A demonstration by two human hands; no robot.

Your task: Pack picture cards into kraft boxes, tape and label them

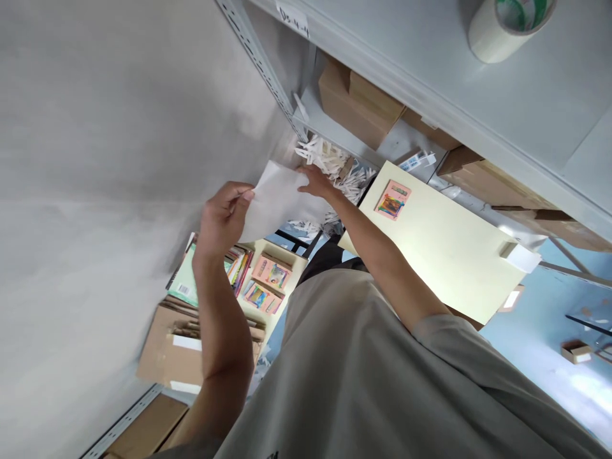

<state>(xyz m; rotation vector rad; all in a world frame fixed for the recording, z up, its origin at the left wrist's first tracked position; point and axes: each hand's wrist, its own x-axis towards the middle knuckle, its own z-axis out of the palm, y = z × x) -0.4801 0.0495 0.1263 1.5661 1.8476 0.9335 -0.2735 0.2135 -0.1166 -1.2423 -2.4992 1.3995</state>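
i hold a white sheet (282, 203) out in front of me, between my two hands, above the gap that parts two cream-topped benches. my left hand (222, 215) pinches its left edge, thumb against bent fingers. my right hand (316, 181) is at the sheet's far right corner, thumb and fingers parted around it; i cannot tell how firmly they grip. the sheet hangs slightly bowed, with pale paper strips (351, 185) heaped beyond and below it

on the left bench (299, 266) lie two pink packs with colourful pictures, the upper pack (271, 273) just beside the lower pack (262, 298). near them, partly behind my left forearm, are some books (184, 277) and an open cardboard box (165, 347). the right bench (440, 242) carries another pink pack (393, 199) near its far end and a small white block (520, 256) at its other end. above, a roll of tape (509, 29) stands on a grey shelf (406, 51), with cardboard boxes (358, 102) on the level below
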